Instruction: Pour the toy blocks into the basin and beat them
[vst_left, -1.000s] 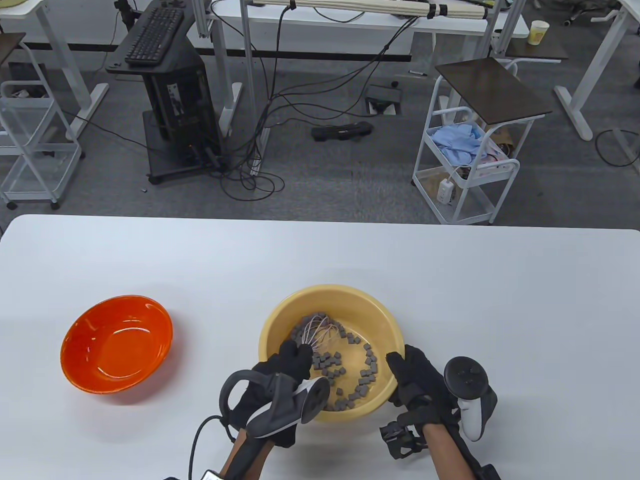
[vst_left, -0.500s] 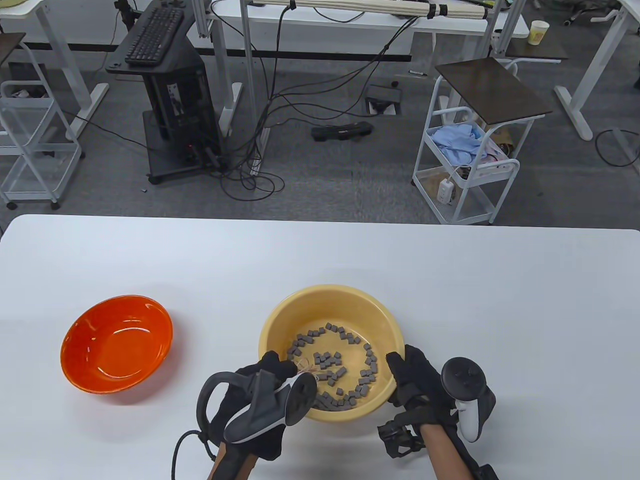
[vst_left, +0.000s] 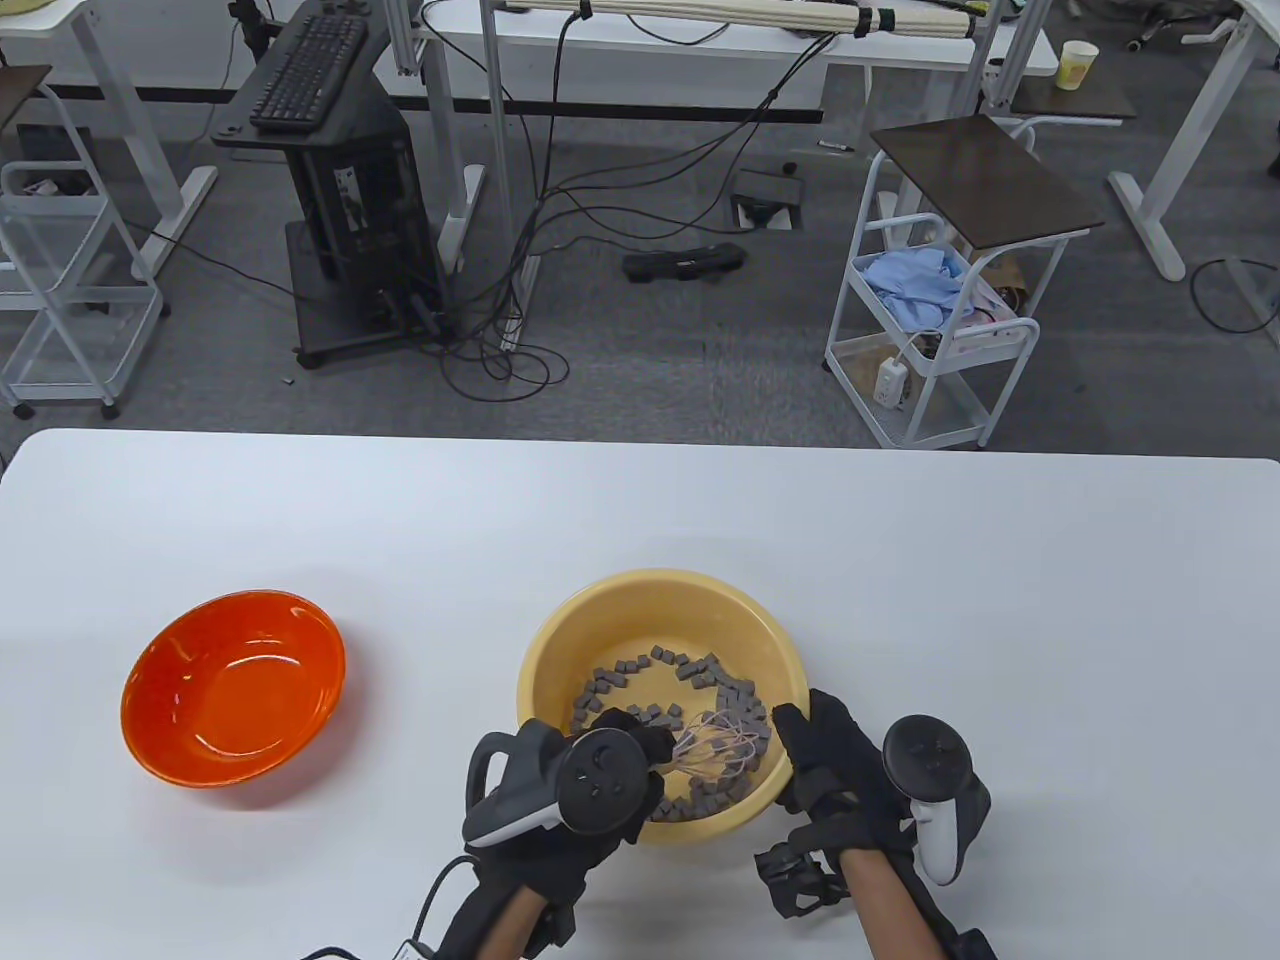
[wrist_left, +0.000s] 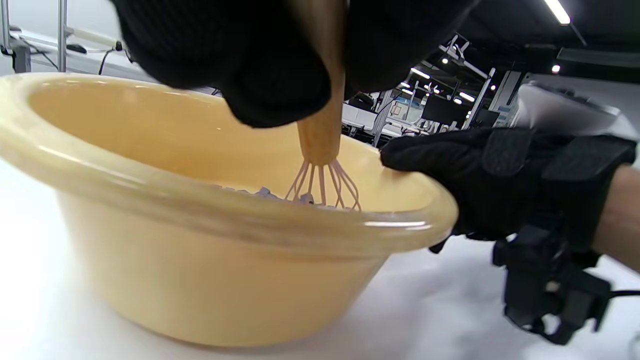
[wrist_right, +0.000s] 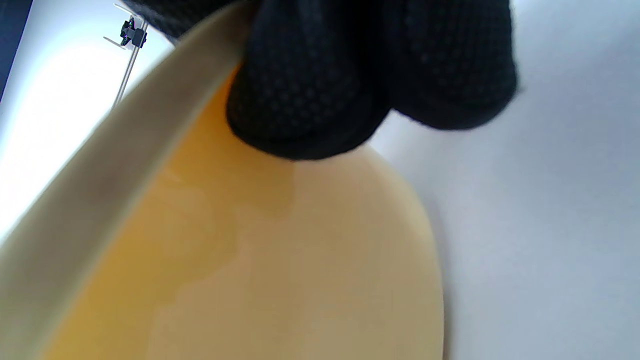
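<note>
Whisk (vst_left: 718, 752) in yellow basin (vst_left: 600, 610), wooden handle clamped in left hand (vst_left: 585, 790), wire head down among grey toy blocks (vst_left: 640, 712) on the side nearest the right hand (vst_left: 835, 775). Blocks all inside the basin, strung in a loose ring round its floor; none seen on the white surface (vst_left: 900, 560). Right grip clamped on the basin rim, thumb inside, fingers (wrist_right: 325, 90) curled over the lip and down the outer wall, as shown in right wrist view. Orange bowl (vst_left: 235, 690) well apart to the left, emptied.

Pouring judged complete; beating judged the step in hand.

Advice for the stroke:
- Handle kept near upright, as in left wrist view, with wires (wrist_left: 322, 185) skimming the floor rather than digging in.
- Circles kept smooth and inside the wall, short of the right thumb at the rim.
- Modest speed; light blocks likely to hop over a low rim under hard flicks.
- Rim hold kept firm and pressed down, since a light plastic basin probably slides or tips when wires catch a cluster.
- Sweeps carried through the far arc too, where blocks lie thickest.
</note>
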